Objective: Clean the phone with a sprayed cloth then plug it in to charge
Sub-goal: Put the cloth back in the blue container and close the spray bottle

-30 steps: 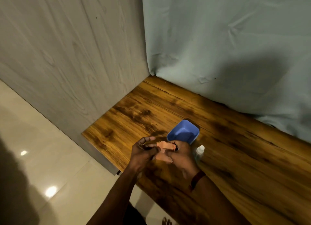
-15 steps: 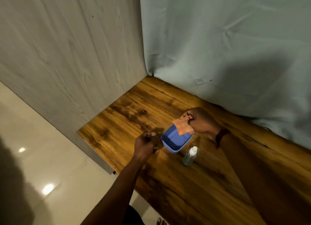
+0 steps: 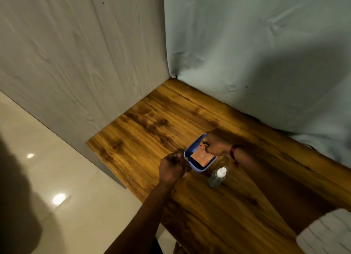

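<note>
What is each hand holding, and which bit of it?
The right hand pinches the orange cloth by its top corner, lowering it into the blue tub. The left hand is curled; what it holds cannot be told.

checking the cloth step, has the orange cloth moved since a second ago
Yes. The orange cloth went from in front of the blue tray down into it, with the right hand pinching its top edge.

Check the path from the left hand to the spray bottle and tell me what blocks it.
Nothing visible blocks it. The left hand sits by the blue tray's near-left corner; the spray bottle stands upright to its right on bare wooden table, clear of the tray's near edge.
</note>
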